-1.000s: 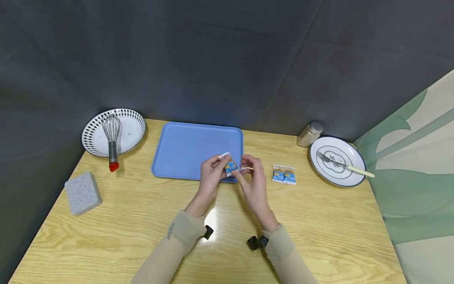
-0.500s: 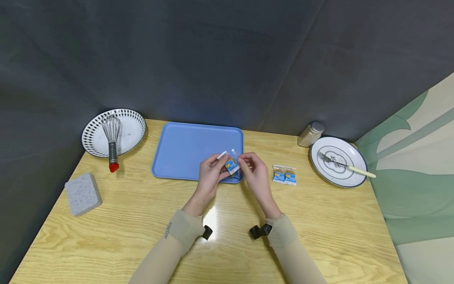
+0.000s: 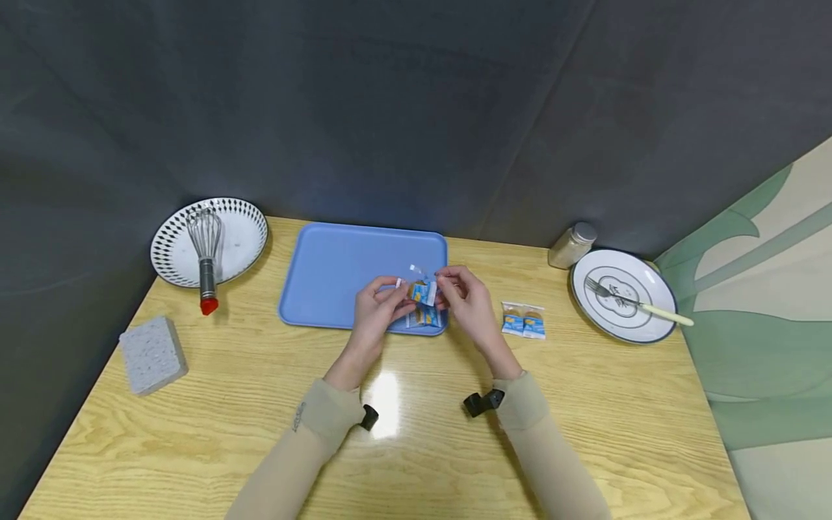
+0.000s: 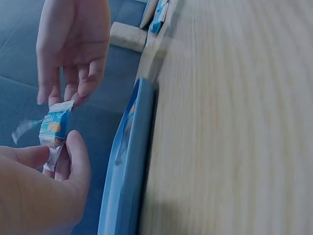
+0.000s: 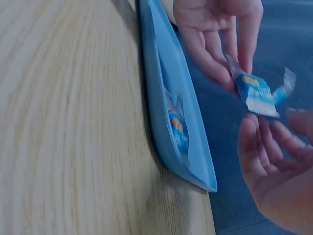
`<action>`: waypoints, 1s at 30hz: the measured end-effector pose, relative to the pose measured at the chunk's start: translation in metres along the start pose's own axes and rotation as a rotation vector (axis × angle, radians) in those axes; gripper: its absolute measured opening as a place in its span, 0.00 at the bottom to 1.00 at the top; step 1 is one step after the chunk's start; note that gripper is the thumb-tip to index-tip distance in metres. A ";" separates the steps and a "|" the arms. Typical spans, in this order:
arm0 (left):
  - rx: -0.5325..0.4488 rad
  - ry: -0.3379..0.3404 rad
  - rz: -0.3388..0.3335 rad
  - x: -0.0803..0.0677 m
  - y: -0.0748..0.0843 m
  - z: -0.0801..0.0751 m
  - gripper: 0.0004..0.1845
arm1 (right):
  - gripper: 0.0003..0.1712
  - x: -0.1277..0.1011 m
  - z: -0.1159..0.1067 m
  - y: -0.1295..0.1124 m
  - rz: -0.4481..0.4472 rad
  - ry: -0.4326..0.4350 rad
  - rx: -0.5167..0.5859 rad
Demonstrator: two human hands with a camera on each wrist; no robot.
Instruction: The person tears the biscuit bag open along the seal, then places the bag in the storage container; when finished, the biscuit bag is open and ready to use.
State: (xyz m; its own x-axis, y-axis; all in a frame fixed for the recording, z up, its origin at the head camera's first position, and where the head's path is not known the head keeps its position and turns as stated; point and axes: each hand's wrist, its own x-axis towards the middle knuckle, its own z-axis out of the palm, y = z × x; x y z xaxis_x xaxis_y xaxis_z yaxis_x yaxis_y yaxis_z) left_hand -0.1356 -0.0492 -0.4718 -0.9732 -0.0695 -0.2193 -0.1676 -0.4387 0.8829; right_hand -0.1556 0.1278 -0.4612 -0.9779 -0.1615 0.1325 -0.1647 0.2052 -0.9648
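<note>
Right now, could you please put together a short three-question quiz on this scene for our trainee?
1. True or false: the whisk lies on the blue tray.
2. Which hand holds the small snack packet? A) left hand B) right hand C) neither
3. Fill in: the fork rests on the ___ beside the shaker jar.

Key
1. False; it lies on the patterned plate.
2. A; the right hand's fingers are beside the packet's torn top, and their grip is unclear.
3. White plate.
</note>
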 end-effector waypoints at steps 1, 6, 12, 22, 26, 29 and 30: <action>0.005 0.002 0.003 0.002 0.001 -0.001 0.07 | 0.10 0.001 -0.001 0.000 -0.014 -0.018 -0.005; 0.089 -0.024 0.047 0.005 0.003 -0.002 0.13 | 0.12 0.002 -0.003 0.001 -0.110 -0.072 -0.135; 0.357 -0.136 0.200 0.005 0.006 -0.006 0.23 | 0.13 0.004 -0.004 0.001 -0.196 -0.089 -0.331; 0.411 -0.165 0.129 0.023 0.010 -0.008 0.07 | 0.11 0.014 -0.010 0.003 -0.134 -0.116 -0.322; 0.403 -0.169 0.047 0.031 0.012 -0.010 0.09 | 0.08 0.020 -0.011 0.012 -0.040 -0.044 -0.269; 0.481 -0.187 0.033 0.038 0.014 -0.012 0.10 | 0.07 0.024 -0.011 0.019 0.012 -0.027 -0.242; 0.505 -0.197 0.035 0.040 0.015 -0.013 0.11 | 0.06 0.025 -0.011 0.020 0.023 -0.028 -0.238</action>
State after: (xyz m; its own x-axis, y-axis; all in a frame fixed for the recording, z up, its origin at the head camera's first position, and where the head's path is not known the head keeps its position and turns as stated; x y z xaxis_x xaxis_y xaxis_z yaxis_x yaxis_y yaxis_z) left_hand -0.1752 -0.0698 -0.4729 -0.9825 0.1138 -0.1475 -0.1427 0.0490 0.9885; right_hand -0.1846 0.1383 -0.4752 -0.9783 -0.1806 0.1015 -0.1714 0.4307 -0.8861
